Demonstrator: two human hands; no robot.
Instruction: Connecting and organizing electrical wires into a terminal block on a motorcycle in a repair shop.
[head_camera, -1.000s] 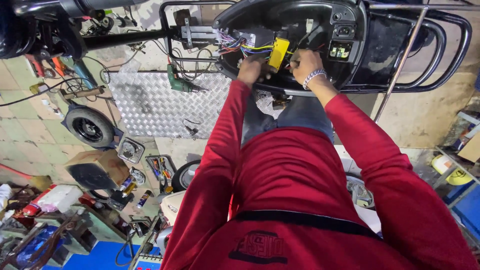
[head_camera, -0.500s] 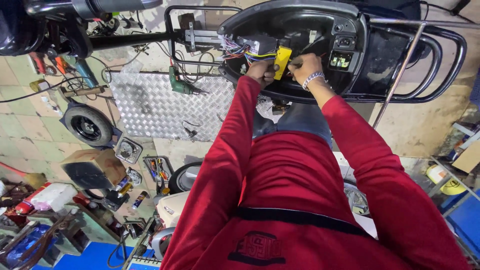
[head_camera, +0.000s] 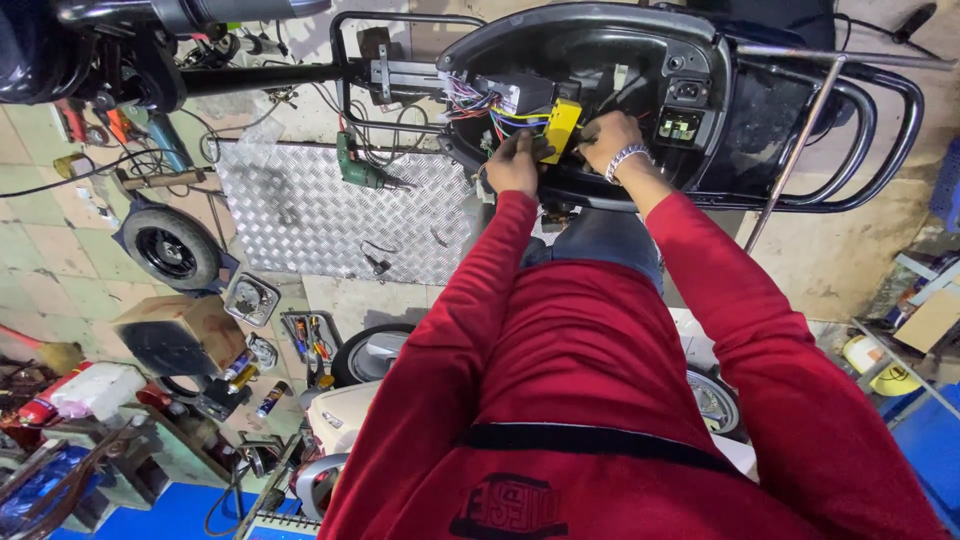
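A person in a red long-sleeved top reaches with both arms into the open black body shell (head_camera: 640, 40) of a scooter, seen from a head-worn camera in a cluttered workshop. The shell's curved rim frames a cavity of wiring, with a black tubular rack (head_camera: 880, 130) wrapping its right side. Left of the arms, a sheet of silver tread plate (head_camera: 300, 215) lies on the tiled floor (head_camera: 40, 260), with a small black wheel (head_camera: 168, 250) beside it and a green power drill (head_camera: 360, 172) along its upper edge. Inside the cavity, a bundle of coloured wires (head_camera: 478, 100) runs to a yellow block-shaped connector (head_camera: 560, 125), which sits between the two hands. The left hand (head_camera: 515, 160) is curled, its fingertips pressed at the lower left edge of the yellow connector; whether it actually grips the part cannot be told. The right hand (head_camera: 608, 140), a beaded bracelet (head_camera: 626, 160) on its wrist, is closed with its fingers pinched against the connector's right side.
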